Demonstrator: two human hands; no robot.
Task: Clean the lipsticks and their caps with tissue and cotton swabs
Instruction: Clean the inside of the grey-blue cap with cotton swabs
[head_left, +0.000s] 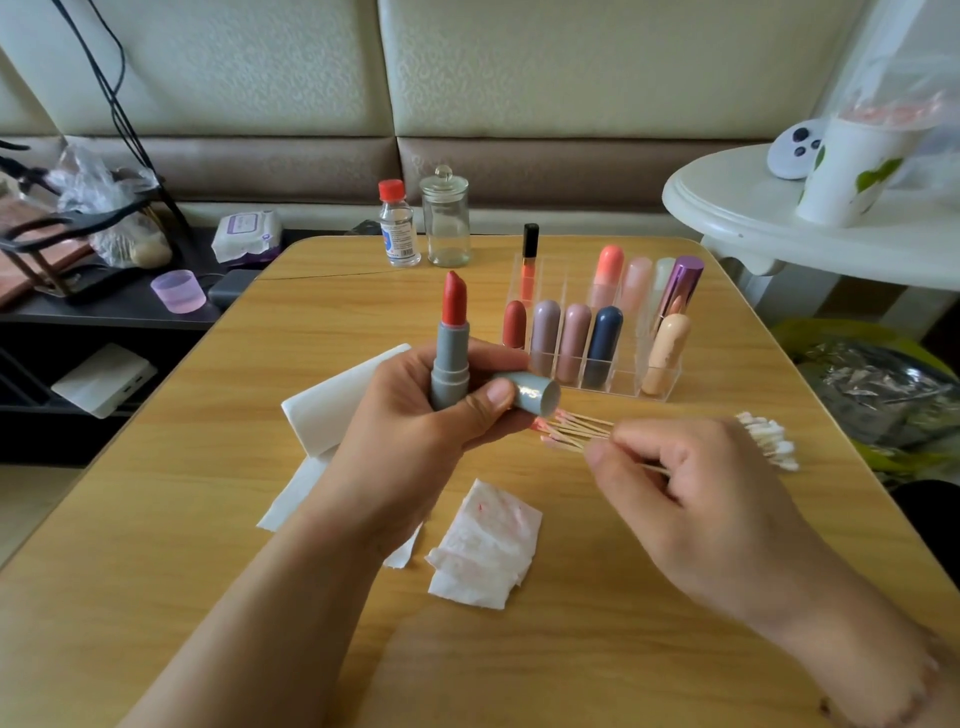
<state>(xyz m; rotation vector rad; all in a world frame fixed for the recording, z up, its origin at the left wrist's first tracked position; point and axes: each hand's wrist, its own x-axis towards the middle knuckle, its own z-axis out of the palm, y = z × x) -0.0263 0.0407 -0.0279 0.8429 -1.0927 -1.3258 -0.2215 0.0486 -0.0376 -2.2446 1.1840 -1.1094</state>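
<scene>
My left hand (415, 415) grips a grey lipstick (451, 358) upright, its red bullet twisted out, and also holds the grey cap (535, 394) sideways under the thumb. My right hand (691, 499) pinches a thin wooden cotton swab stick above the pile of used, pink-tipped cotton swabs (571, 428). Clean white cotton swabs (769, 439) lie to the right. A tissue stained red (485, 545) lies on the table near me, and a folded white tissue (332, 400) lies partly under my left hand.
A clear organiser (623, 379) with several lipsticks stands at mid-table. Behind it are a small red-capped bottle (399, 226) and an empty glass jar (445, 221). A white round table (779, 208) stands at right, a dark shelf at left.
</scene>
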